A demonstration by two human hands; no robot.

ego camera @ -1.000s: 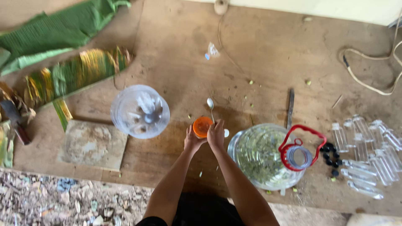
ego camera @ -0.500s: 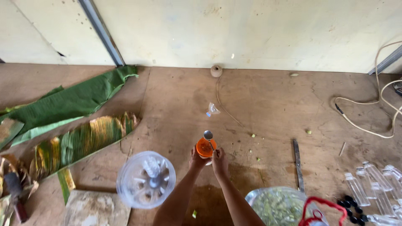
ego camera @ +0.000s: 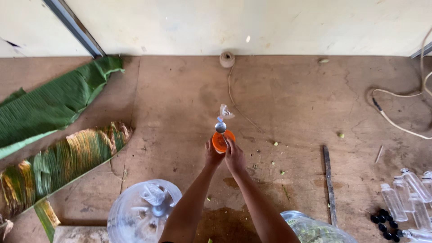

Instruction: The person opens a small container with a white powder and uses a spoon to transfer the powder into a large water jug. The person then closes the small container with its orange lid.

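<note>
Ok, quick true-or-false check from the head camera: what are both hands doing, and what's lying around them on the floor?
1. The left hand holds an orange cup. True.
2. The right hand holds a knife over the cup. False: it holds a metal spoon.
3. Banana leaves lie on the person's left. True.
4. The empty clear bottles stand upright. False: they lie flat at the right.
5. A ball of twine sits by the wall. True.

Left hand [ego camera: 213,156] holds an orange cup [ego camera: 222,141] while right hand [ego camera: 235,157] dips a metal spoon [ego camera: 220,128] into it.
</note>
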